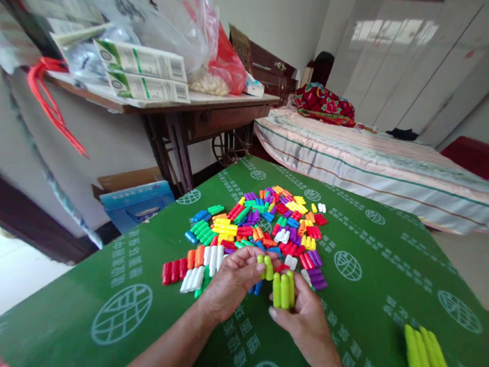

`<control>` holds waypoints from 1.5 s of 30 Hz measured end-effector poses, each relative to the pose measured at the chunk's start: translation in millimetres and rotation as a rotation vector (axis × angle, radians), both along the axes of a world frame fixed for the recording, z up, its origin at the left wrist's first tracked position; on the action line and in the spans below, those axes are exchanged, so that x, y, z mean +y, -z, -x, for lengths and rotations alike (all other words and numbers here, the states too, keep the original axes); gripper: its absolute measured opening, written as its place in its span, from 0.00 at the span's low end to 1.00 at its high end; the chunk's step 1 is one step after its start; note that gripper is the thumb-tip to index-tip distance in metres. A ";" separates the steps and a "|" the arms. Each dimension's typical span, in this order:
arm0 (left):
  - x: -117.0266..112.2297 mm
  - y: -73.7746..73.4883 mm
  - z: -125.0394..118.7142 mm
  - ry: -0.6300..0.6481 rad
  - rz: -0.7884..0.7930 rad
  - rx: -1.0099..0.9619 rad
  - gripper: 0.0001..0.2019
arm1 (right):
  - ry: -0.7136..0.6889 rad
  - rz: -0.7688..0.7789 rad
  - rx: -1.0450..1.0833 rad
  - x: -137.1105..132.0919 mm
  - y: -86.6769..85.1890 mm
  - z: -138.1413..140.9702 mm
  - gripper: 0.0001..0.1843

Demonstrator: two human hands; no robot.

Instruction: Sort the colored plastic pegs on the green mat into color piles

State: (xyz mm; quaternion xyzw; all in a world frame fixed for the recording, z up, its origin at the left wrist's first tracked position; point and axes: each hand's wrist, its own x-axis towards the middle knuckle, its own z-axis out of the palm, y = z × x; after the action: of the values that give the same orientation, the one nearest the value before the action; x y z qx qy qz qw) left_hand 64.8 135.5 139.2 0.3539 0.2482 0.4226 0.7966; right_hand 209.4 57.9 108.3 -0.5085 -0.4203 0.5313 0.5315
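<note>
A heap of small plastic pieces in many colours lies on a green printed table cover. My left hand is closed in a pinch on a pair of yellow-green pieces at the near edge of the heap. My right hand grips a short row of yellow-green pieces held upright just below them. The two sets are close together but I cannot tell if they touch. A row of red, orange and white pieces lies to the left of my left hand.
A longer joined row of yellow-green pieces lies at the table's right near edge. A wooden table with boxes and plastic bags stands behind on the left. A blue box sits beneath it. A bed fills the back right.
</note>
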 end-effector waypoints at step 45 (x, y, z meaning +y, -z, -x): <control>-13.9 -4.9 -13.3 -0.020 -0.071 0.113 0.09 | -0.075 0.013 0.109 -1.9 -3.8 4.0 0.29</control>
State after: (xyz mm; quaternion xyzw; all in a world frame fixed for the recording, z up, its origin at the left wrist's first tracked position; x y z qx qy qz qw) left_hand 78.1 121.6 144.0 0.4028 0.2813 0.4181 0.7641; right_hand 205.4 56.1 112.0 -0.4662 -0.4059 0.5804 0.5301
